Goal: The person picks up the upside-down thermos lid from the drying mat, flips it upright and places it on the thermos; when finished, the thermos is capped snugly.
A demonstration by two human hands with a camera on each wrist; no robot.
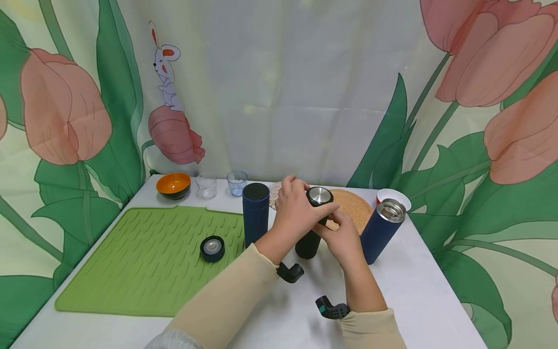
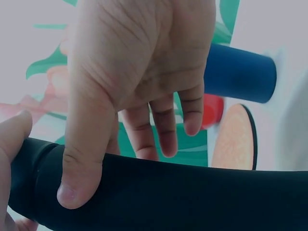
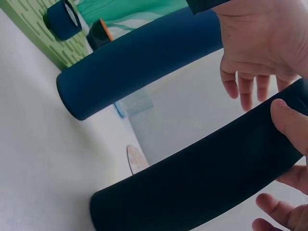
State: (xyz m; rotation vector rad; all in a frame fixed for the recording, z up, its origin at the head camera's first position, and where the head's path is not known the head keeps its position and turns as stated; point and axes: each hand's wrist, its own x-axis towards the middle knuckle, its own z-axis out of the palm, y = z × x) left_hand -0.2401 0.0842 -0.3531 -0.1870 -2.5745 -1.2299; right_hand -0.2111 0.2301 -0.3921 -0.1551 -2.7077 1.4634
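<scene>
A black thermos (image 1: 308, 246) stands upright on the table, its lid (image 1: 320, 195) topped with a silvery disc. My left hand (image 1: 292, 206) reaches over from the left and grips the lid, thumb across the near side. Lower down, my right hand (image 1: 346, 240) holds the thermos just under the lid. In the left wrist view the right thumb presses on the black body (image 2: 202, 197), while the other right fingers extend behind it. The right wrist view shows several left fingers (image 3: 245, 89) hanging loosely beyond the thermos.
A blue thermos (image 1: 255, 218) with a dark top stands left; another blue thermos (image 1: 381, 237), lidless, stands right before a white bowl (image 1: 394, 195). A dark lid (image 1: 212, 248) lies on the green mat (image 1: 131, 261). Behind are an orange bowl (image 1: 173, 184), two glasses and a round cork board (image 1: 350, 206).
</scene>
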